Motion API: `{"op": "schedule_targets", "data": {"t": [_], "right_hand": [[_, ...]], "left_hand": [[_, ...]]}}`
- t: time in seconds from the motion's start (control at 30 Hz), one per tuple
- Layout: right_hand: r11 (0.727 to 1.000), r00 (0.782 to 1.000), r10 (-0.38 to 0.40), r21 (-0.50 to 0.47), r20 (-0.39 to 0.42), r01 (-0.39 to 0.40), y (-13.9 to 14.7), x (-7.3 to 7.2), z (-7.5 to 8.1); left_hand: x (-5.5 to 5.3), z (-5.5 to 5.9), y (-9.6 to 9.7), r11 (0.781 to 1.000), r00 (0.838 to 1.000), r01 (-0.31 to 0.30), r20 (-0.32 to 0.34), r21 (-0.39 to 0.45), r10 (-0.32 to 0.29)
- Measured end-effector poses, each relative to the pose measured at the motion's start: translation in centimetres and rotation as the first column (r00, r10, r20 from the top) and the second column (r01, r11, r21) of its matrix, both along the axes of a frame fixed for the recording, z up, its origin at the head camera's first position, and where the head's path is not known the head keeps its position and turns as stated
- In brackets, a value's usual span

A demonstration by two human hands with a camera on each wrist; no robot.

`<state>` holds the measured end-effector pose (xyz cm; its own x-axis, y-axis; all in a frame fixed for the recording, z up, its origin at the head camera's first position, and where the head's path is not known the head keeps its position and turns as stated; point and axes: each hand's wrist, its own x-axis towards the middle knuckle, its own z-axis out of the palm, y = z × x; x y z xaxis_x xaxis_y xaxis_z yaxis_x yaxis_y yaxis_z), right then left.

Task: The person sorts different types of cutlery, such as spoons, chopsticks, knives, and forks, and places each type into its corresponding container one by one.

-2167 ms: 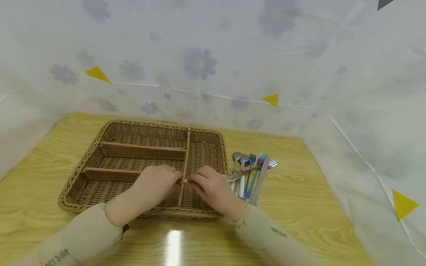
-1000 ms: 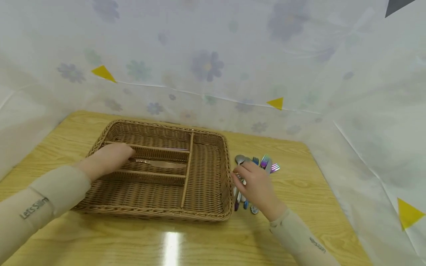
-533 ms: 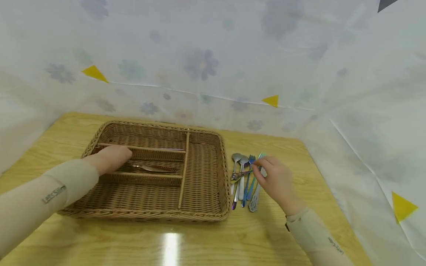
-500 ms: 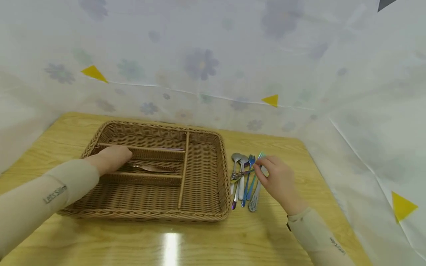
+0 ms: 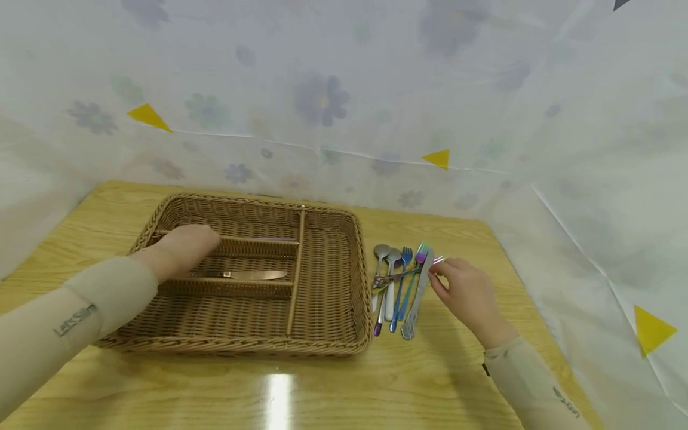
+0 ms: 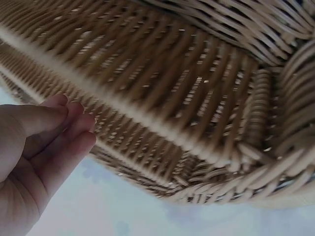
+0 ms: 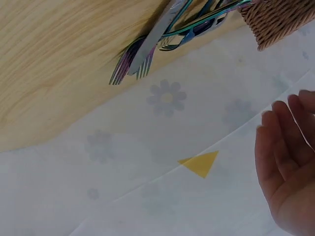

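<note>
Cutlery (image 5: 389, 298) split between wicker basket (image 5: 301, 346) and table (image 5: 215, 388)

At far left, above the basket's lengthwise dividers (image 5: 276, 283): left hand (image 5: 188, 246), fingers loosely bent toward the thumb, nothing visible between. Cannot tell whether touching anything below. Just rightward, in the middle compartment: copper-toned knife (image 5: 258, 275), flat and lengthwise, presumably because of the long, narrow slot.

On the table, just beside the basket's right wall: two spoons (image 5: 382, 251), blue fork (image 5: 407, 255), rainbow fork (image 5: 422, 254) and silver knife (image 5: 421, 292). Heads mostly toward the back, handles toward the front, probably for easy picking at short reach. Slantwise across these: crosswise fork (image 5: 438, 260), tines out past the silver knife, apparently beneath the blade.

Close by those tines, farthest right: right hand (image 5: 466, 295), fingers relaxed and apparently holding nothing, perhaps so placed for access to the pile's outer side. Contact too small to tell.
</note>
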<state>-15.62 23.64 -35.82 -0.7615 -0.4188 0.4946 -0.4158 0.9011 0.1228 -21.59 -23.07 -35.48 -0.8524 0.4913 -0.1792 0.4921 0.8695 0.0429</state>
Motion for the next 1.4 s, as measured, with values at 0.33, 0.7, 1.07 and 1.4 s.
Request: {"op": "schedule_targets", "data": {"t": [0.33,0.7,1.07,1.4], "right_hand": [[0.958,0.940,0.053,0.249,0.336,-0.143,1.9,-2.2,-4.6],[0.836,0.932,0.257,0.425,0.255,-0.346,2.7,-3.2,-6.0],[0.757,0.891,0.410,0.471,0.196,-0.452,3.7,-4.0,-6.2],[0.761,0.884,0.441,0.457,0.156,-0.461,3.8,-3.7,-5.5]], "left_hand": [[1.3,0.8,0.5,0.999,0.994,0.049,-0.097,0.020,-0.047],[1.9,0.6,0.6,0.998,0.996,0.023,-0.088,0.060,-0.017],[2.1,0.9,0.6,0.997,0.996,0.031,-0.091,0.070,-0.025],[2.4,1.0,0.6,0.996,0.997,0.021,-0.082,0.085,-0.014]]}}
